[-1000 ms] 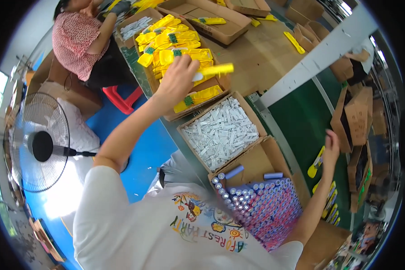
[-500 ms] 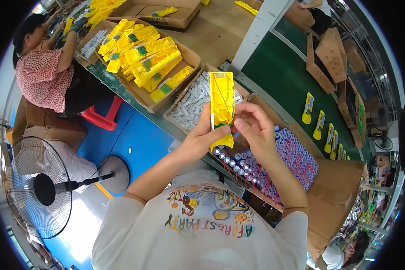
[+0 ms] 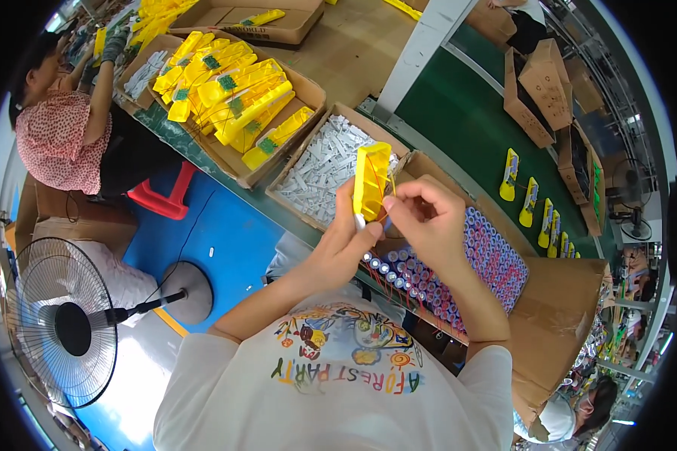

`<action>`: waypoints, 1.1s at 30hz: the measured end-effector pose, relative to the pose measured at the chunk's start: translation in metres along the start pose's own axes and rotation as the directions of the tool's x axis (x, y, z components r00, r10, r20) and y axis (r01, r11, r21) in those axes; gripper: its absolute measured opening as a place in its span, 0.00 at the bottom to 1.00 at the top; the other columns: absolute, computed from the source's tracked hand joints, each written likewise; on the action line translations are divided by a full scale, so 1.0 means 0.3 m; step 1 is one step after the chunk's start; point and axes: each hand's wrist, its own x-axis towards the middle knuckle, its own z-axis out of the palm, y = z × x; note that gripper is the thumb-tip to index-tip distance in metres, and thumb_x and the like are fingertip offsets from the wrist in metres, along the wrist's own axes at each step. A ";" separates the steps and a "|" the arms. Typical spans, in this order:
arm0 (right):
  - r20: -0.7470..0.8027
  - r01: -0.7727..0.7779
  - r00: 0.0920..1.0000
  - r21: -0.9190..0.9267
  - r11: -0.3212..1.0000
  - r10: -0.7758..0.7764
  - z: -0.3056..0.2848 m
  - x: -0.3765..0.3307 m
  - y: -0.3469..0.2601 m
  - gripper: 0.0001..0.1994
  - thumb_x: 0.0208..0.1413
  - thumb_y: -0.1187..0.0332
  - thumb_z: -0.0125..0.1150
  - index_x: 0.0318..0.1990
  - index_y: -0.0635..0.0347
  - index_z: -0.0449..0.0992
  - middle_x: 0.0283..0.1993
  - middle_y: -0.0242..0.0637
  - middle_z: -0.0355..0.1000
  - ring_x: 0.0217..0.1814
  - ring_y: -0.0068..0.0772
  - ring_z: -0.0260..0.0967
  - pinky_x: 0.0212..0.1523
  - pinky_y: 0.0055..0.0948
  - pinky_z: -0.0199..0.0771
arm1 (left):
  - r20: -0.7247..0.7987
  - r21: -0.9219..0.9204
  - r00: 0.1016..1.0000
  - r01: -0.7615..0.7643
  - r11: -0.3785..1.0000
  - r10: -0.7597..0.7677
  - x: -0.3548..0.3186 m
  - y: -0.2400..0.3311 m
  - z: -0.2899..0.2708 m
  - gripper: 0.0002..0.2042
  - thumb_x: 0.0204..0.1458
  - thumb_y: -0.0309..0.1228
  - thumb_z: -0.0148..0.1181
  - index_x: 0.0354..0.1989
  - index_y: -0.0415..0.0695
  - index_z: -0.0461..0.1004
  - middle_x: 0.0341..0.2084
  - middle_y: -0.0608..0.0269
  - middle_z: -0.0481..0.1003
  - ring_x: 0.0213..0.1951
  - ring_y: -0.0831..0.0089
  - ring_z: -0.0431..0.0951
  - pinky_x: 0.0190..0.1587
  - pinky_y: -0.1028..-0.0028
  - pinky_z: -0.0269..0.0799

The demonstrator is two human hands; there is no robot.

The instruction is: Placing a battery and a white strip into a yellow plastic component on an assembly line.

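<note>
Shell (image 3: 368,186) is held over box (image 3: 293,213) of white strips (image 3: 316,173) by left hand (image 3: 340,246), closed around lower end; hollow side apparently turned for access by right hand (image 3: 433,222), fingertips drawn together near wire (image 3: 393,184), grip uncertain. Cells (image 3: 496,259) placed alongside, presumably for reach.

Facing a casing (image 3: 369,177) before a middle box (image 3: 293,208) of strips (image 3: 327,154), piled casings (image 3: 241,90) in a left box (image 3: 302,89), and cells (image 3: 496,259) in a right box (image 3: 560,323).

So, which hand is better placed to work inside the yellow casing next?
Probably the right hand: its fingers are bent in close by the yellow casing's right edge, while the left hand supports the lower end.
</note>
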 end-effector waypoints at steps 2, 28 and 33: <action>-0.134 0.181 0.967 -0.229 0.956 -0.215 0.043 -0.036 0.044 0.05 0.44 0.76 0.68 0.28 0.62 0.75 0.25 0.28 0.68 0.20 0.13 0.63 0.19 0.14 0.59 | -0.078 -0.146 0.996 0.040 0.989 -0.052 0.016 -0.005 -0.005 0.25 0.61 0.26 0.43 0.65 0.39 0.43 0.51 0.57 0.62 0.54 0.71 0.63 0.58 0.72 0.58; 0.096 0.344 0.939 -0.333 0.878 -0.332 0.010 -0.078 0.104 0.08 0.42 0.76 0.67 0.23 0.57 0.71 0.19 0.32 0.62 0.15 0.27 0.62 0.16 0.25 0.59 | -0.001 -0.136 0.984 0.175 0.975 -0.177 -0.014 -0.058 -0.013 0.19 0.63 0.28 0.42 0.61 0.41 0.52 0.48 0.62 0.64 0.52 0.77 0.63 0.55 0.77 0.60; 0.613 0.621 0.716 -0.341 0.706 -0.334 -0.108 0.090 0.332 0.08 0.40 0.72 0.68 0.30 0.59 0.76 0.23 0.36 0.69 0.24 0.35 0.70 0.26 0.30 0.70 | 0.062 -0.293 0.967 0.253 0.922 -0.246 -0.004 -0.023 -0.034 0.16 0.60 0.22 0.40 0.55 0.41 0.50 0.38 0.57 0.69 0.32 0.73 0.75 0.36 0.73 0.75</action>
